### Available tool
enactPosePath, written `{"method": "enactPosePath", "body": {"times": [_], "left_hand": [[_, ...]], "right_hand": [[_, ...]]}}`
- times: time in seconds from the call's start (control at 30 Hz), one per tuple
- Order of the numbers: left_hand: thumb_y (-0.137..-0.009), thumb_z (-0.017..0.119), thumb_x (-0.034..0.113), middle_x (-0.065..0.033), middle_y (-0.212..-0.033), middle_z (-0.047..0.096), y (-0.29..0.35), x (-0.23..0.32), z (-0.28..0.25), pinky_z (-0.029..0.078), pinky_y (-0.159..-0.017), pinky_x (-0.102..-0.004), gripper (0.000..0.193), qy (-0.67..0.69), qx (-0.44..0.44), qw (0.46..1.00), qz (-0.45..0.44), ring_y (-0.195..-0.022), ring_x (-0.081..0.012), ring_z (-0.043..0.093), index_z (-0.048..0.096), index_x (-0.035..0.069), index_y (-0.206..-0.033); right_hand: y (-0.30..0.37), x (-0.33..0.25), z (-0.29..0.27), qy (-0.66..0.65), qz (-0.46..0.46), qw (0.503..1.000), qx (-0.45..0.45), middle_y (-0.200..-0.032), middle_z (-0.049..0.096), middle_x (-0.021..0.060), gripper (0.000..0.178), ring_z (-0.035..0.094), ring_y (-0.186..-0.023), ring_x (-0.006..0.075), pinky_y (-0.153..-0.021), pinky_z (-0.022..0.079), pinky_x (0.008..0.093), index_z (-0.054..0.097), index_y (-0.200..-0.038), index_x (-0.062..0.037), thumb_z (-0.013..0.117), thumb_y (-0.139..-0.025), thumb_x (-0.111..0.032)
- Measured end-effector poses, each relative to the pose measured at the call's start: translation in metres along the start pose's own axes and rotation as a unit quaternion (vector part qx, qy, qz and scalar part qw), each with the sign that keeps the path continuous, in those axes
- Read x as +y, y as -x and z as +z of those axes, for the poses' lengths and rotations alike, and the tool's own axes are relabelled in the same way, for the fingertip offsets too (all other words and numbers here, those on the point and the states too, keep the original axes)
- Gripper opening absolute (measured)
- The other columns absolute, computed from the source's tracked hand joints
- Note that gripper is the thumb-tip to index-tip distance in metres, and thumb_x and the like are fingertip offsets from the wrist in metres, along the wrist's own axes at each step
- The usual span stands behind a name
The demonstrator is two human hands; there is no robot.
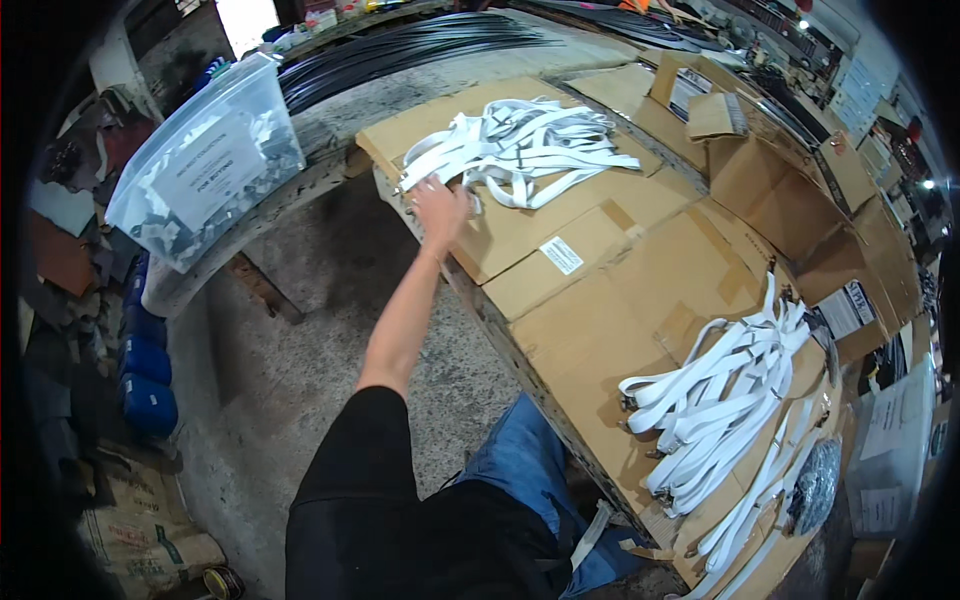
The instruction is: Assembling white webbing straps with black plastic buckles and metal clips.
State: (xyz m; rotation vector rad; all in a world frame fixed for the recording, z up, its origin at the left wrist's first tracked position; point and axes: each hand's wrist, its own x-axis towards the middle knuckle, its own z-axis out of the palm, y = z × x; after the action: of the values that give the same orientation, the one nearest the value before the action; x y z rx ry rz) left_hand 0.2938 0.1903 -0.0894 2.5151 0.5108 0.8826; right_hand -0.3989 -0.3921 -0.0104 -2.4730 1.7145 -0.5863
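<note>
My left hand [440, 208] at the near-left edge of the far strap pile [540, 150]

At the far left, blue containers [148, 400] stand in a row on the floor. Next comes a clear plastic box [283, 125], which has small grey and white pieces inside and a paper sheet on its front. Behind it, to the right, lie long black strips [420, 48]. My left arm is stretched forward, and my fingers are bent at the border of the far strap pile, whose white straps lie loosely tangled on flat cardboard [590, 325]. Whether I am gripping a strap or only touching it, I cannot tell. A small white label [561, 255] is on the cardboard, to the right of my forearm. More to the right lies the near strap pile [725, 390], also white, with metal pieces at the ends. Beyond it is an open carton [765, 185], and just beside some separate straps [750, 505] rests a dark plastic-wrapped bundle [815, 485].
</note>
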Motion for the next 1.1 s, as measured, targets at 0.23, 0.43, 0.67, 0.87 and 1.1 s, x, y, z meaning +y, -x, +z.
{"method": "enactPosePath", "body": {"times": [0.23,0.43,0.67,0.87,1.1], "left_hand": [[-0.075,0.06,0.02,-0.0208,-0.102,0.061,-0.039,-0.059,-0.002,0.048,-0.08,-0.0473,0.029,-0.097,-0.174,0.979,-0.031,-0.098,-0.0364,0.059,0.061,0.002,-0.097],[-0.073,0.068,0.014,-0.018,-0.077,0.064,-0.046,-0.006,-0.084,0.05,-0.065,-0.036,0.028,0.136,-0.097,0.983,0.075,-0.074,-0.0263,0.064,0.063,-0.001,-0.097],[-0.069,0.075,0.011,-0.0082,-0.073,0.064,-0.017,0.111,-0.163,0.048,-0.063,-0.0258,0.033,0.363,-0.017,0.912,0.19,-0.069,-0.0122,0.06,0.063,0.0,-0.098],[-0.068,0.079,0.008,0.0,-0.072,0.063,0.081,0.186,-0.204,0.041,-0.053,-0.0162,0.031,0.494,-0.269,0.787,0.254,-0.063,-0.0025,0.054,0.066,0.001,-0.095],[-0.059,0.082,0.002,-0.0033,-0.087,0.063,0.187,0.211,-0.208,0.045,-0.063,-0.0201,0.041,0.59,-0.401,0.621,0.324,-0.075,-0.0064,0.056,0.065,-0.001,-0.096]], "right_hand": [[0.014,0.001,0.006,-0.057,0.011,0.996,0.071,-0.086,0.06,0.0147,0.037,0.054,-0.071,0.0225,-0.066,0.045,0.0423,0.056,-0.104,-0.0006,0.06,-0.085,-0.032],[-0.009,-0.072,0.015,-0.192,-0.005,0.978,0.082,-0.082,0.059,0.0122,0.029,0.052,-0.066,0.0209,-0.061,0.044,0.0384,0.058,-0.097,0.0011,0.061,-0.085,-0.025],[-0.03,-0.084,0.046,-0.511,0.012,0.856,-0.08,-0.098,0.061,0.0092,0.028,0.06,-0.089,0.0213,-0.082,0.046,0.0301,0.052,-0.112,0.0023,0.056,-0.087,-0.011],[0.041,-0.233,0.05,-0.738,-0.01,0.663,-0.126,-0.077,0.056,0.0043,0.011,0.057,-0.061,0.0119,-0.056,0.048,0.0239,0.055,-0.094,-0.0006,0.06,-0.085,-0.004],[0.077,-0.339,0.009,-0.795,-0.022,0.581,-0.176,-0.077,0.062,0.0097,0.009,0.064,-0.063,0.0176,-0.062,0.053,0.0267,0.058,-0.089,0.0047,0.061,-0.083,0.0]]}}
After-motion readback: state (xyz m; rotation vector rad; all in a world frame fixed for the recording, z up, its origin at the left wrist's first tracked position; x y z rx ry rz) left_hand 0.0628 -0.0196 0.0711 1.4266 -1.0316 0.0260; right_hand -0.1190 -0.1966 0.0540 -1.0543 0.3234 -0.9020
